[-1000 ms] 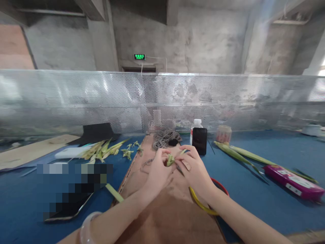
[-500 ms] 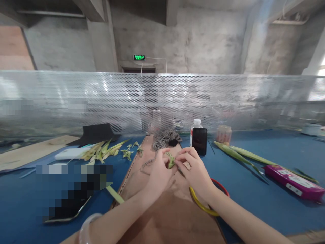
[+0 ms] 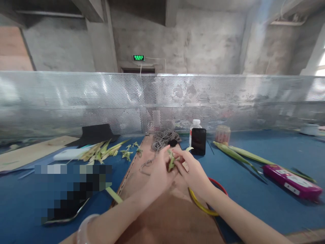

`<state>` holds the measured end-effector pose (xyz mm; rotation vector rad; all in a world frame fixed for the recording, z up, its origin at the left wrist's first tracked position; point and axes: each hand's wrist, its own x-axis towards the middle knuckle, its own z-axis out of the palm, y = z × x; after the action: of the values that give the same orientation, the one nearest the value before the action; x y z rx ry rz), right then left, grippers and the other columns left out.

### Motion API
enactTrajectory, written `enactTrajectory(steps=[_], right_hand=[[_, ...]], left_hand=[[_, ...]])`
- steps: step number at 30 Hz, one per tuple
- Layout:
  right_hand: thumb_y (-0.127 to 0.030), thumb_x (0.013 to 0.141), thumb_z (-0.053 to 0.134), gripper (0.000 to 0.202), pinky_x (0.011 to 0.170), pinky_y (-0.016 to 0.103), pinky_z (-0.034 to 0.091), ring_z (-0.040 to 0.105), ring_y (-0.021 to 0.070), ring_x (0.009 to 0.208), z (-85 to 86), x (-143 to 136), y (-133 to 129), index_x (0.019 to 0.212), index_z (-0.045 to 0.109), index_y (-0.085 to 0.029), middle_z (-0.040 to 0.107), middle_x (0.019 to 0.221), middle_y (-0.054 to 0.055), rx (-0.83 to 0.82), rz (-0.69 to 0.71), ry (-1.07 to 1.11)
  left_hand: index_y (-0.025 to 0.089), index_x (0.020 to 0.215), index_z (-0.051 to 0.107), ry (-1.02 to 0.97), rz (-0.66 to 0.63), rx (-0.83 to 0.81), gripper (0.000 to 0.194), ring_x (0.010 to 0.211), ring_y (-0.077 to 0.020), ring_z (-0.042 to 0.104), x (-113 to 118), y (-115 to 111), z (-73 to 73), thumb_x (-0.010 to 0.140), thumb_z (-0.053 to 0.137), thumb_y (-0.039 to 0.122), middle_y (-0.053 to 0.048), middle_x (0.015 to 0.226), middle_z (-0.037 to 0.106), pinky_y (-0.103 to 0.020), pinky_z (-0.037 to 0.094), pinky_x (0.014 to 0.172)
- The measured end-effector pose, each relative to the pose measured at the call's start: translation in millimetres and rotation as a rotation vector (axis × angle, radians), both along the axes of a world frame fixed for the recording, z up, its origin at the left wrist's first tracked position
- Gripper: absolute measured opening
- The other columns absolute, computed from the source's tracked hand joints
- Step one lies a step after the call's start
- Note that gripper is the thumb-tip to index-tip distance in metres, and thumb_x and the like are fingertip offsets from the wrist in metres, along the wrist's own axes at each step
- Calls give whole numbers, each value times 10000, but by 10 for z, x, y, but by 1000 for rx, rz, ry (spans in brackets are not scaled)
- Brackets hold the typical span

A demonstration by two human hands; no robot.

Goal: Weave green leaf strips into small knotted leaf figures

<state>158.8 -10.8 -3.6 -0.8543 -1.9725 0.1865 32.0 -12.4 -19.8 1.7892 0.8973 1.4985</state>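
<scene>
Between my two hands, over the brown board [image 3: 162, 220], is a small green leaf piece [image 3: 171, 162] with folded, pointed parts. My left hand [image 3: 161, 173] has its fingers closed on it from the left. From the right, my right hand [image 3: 189, 169] pinches the same piece, its fingers bent. A pale green strip end [image 3: 189, 148] sticks up above the right hand. Grey cord [image 3: 166, 137] lies in a tangle beyond my hands, beside a small black object [image 3: 173, 142].
On the blue table [image 3: 254, 210] lie leaf strips [image 3: 103, 152], small leaf pieces [image 3: 127, 155], a dark device [image 3: 68, 206], a purple packet [image 3: 291, 181] and long leaves [image 3: 238, 157]. A black upright object [image 3: 198, 141], bottle [image 3: 196, 124] and jar [image 3: 222, 135] stand behind.
The green piece has turned more upright between my fingers. A pale strip end now shows above my right hand, whose fingers have bent further inward.
</scene>
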Motion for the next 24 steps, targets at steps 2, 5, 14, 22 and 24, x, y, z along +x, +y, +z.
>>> enactTrajectory(steps=[2, 5, 14, 22, 24], right_hand=[[-98, 771, 422, 325, 708, 306, 469, 550, 141, 760, 16, 3, -7, 1066, 491, -217, 577, 930, 45, -26, -2, 27], [-126, 786, 419, 284, 656, 282, 481, 550, 125, 701, 33, 5, -17, 1041, 503, -216, 570, 917, 45, -75, -1, 74], [-142, 787, 427, 286, 677, 272, 480, 552, 128, 756, 21, -2, -18, 1055, 496, -215, 573, 922, 42, -79, 6, 95], [-158, 819, 406, 206, 701, 297, 456, 525, 156, 794, 44, 19, -28, 992, 510, -200, 545, 914, 59, 51, 33, 65], [-139, 832, 367, 221, 755, 329, 429, 491, 183, 871, 43, 51, 2, 973, 525, -200, 526, 927, 74, 146, -29, 69]], left_hand=[[181, 1235, 243, -15, -33, -25, 593, 724, -138, 530, -3, -16, -8, 699, 479, 84, -45, 885, 540, -286, 444, 663], [189, 1140, 350, -100, -89, -86, 364, 766, -138, 534, 2, -67, 38, 783, 384, 128, -66, 985, 531, -273, 449, 667], [185, 864, 465, -137, -95, -118, 233, 513, -91, 483, -5, 0, 96, 837, 355, 389, 4, 745, 519, -234, 433, 495], [204, 819, 421, -81, 13, -75, 186, 426, -81, 444, -32, -19, 92, 851, 338, 367, 58, 552, 442, -192, 389, 419], [206, 809, 405, -82, 26, -73, 188, 412, -82, 444, -35, -20, 105, 858, 319, 365, 62, 524, 437, -191, 389, 419]])
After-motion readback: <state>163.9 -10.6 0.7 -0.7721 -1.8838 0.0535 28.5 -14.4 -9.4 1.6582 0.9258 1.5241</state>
